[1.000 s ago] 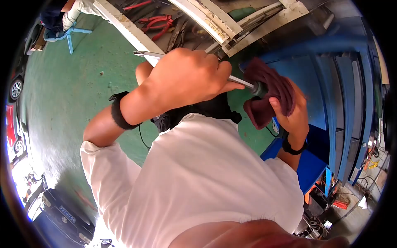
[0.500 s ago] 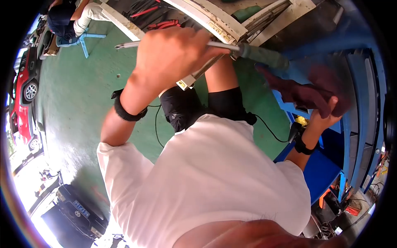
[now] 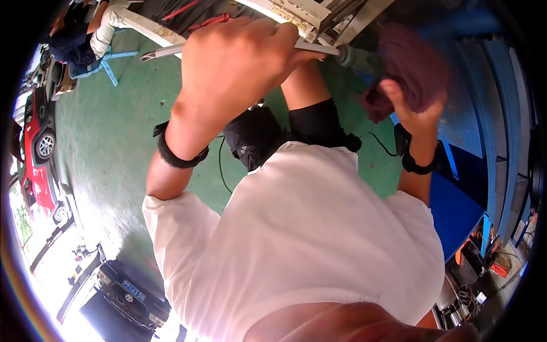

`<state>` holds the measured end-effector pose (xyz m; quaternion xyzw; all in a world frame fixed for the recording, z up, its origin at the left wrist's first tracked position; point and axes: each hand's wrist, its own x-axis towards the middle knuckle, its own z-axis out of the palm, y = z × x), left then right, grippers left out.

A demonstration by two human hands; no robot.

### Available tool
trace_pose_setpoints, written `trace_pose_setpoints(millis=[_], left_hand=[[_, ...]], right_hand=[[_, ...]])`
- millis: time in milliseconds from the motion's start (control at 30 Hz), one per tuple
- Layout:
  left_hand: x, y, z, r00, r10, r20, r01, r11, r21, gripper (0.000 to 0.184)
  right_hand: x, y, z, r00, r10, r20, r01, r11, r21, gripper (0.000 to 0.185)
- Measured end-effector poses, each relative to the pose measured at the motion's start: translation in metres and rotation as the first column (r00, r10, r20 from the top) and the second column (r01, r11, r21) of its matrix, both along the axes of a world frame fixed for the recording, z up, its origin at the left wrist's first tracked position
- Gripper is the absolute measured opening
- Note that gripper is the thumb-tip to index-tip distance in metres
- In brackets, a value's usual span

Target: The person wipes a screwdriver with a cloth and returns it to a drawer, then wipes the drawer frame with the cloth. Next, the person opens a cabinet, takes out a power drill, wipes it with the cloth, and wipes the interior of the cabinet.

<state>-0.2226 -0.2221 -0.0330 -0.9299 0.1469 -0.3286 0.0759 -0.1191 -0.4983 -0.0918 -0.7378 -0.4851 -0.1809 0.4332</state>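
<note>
My left hand is closed around the metal shaft of a long screwdriver. Its flat tip points left, while the green handle sticks out to the right. A maroon cloth hangs in my right hand, whose thumb points up against it. The cloth lies at the far end of the handle and partly hides it; whether it touches the handle I cannot tell.
A worn white-edged bench or tray with red-handled tools lies ahead. Blue metal furniture stands at the right. Another person sits on a blue stool at far left. A red car and a dark car are behind.
My right hand has brought the cloth left and up to the screwdriver's handle end. My left hand still grips the shaft and has shifted slightly left. The view has turned a little.
</note>
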Motion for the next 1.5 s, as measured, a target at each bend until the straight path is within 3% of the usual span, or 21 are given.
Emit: trace_pose_setpoints(millis=[100,200,267,367,500,600,667,833,1000,1300,1500], left_hand=[[-0.001,0.001,-0.004,0.999,0.047,-0.007,-0.046,0.996,0.073,0.046],[-0.001,0.001,-0.012,0.999,0.047,-0.004,-0.047,0.998,0.042,0.045],[0.001,0.001,-0.016,1.000,0.021,0.014,-0.021,1.000,0.018,0.046],[0.004,0.003,-0.017,0.999,0.024,0.023,-0.023,1.000,-0.018,0.049],[0.004,0.002,-0.017,0.999,0.037,-0.005,-0.037,0.998,-0.052,0.052],[0.001,0.002,-0.018,0.999,0.023,-0.026,-0.024,0.999,-0.049,0.052],[-0.003,0.006,-0.026,0.997,0.051,-0.065,-0.055,0.996,-0.068,0.052],[-0.003,0.003,-0.025,0.997,0.058,-0.058,-0.065,0.991,-0.117,0.053],[-0.004,0.000,-0.026,0.997,0.072,-0.039,-0.074,0.996,-0.059,0.049],[-0.008,-0.003,-0.029,0.997,0.071,0.029,-0.070,0.997,-0.029,0.047],[-0.016,-0.003,-0.039,0.998,0.043,0.034,-0.043,0.999,-0.027,0.047]], right_hand=[[-0.012,0.015,0.005,0.965,-0.046,-0.258,0.021,0.995,-0.102,0.056],[-0.006,0.016,-0.011,0.999,0.022,-0.044,-0.031,0.977,-0.211,0.042],[0.002,0.018,-0.024,0.972,0.031,0.235,-0.010,0.996,-0.092,0.038],[-0.003,0.018,-0.016,0.956,-0.004,0.292,0.018,0.999,-0.045,0.032],[0.001,0.004,-0.015,0.974,0.025,0.223,-0.009,0.998,-0.070,0.036],[0.007,-0.007,-0.001,0.963,0.057,0.265,-0.006,0.982,-0.190,0.036],[0.012,-0.022,0.000,0.982,-0.015,0.189,0.080,0.936,-0.343,0.035],[0.012,-0.015,0.004,0.982,0.017,0.187,0.039,0.956,-0.290,0.035],[0.002,0.002,0.006,0.986,0.058,0.155,-0.018,0.969,-0.248,0.037],[-0.008,0.008,0.008,0.980,0.047,0.194,0.009,0.960,-0.281,0.039],[-0.010,0.007,0.023,0.970,0.100,0.220,0.002,0.906,-0.423,0.033]])
